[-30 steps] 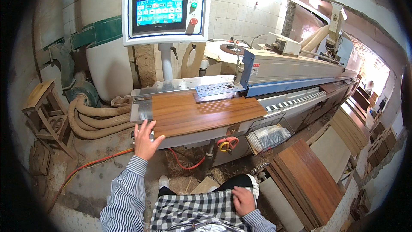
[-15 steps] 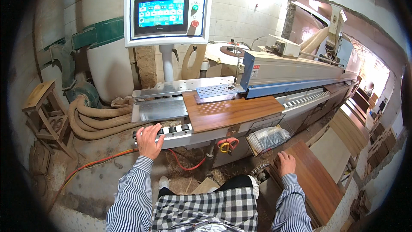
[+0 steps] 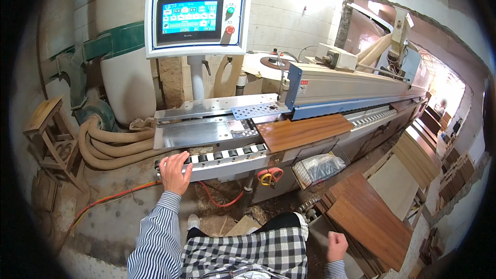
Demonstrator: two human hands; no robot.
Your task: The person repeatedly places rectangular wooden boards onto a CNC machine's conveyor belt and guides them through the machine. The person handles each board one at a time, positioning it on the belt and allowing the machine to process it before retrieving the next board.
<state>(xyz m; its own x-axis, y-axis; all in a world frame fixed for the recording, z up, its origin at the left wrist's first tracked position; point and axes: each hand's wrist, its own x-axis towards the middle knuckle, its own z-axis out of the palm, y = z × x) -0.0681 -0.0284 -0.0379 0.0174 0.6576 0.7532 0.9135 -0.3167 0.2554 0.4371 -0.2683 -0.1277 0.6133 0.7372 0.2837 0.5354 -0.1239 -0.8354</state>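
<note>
My left hand [image 3: 174, 171], fingers slightly spread, lies on the left end of the black-and-white roller rail [image 3: 225, 159] at the machine's front. A wood-grain board [image 3: 305, 132] lies farther right on the machine, partly under the blue guard of the long beam. A perforated blue plate [image 3: 258, 110] sits beside it over the steel bed. My right hand [image 3: 336, 247] is low at the right, fingers curled, beside a stack of brown boards [image 3: 369, 212]; whether anything is in it is unclear.
A control screen on a post [image 3: 190, 18] stands behind the bed. A wooden stool [image 3: 44, 119], ribbed hoses [image 3: 106, 152] and cables are at the left. Scissors [image 3: 268, 175] hang at the front beside a wire basket [image 3: 319, 168]. Leaning panels [image 3: 416, 157] and a distant person [image 3: 442, 106] are at the right.
The board on the machine has slid right, exposing steel bed and rollers. My right hand went from my lap to the stack, then lower, curling; the stack's top board now sits askew.
</note>
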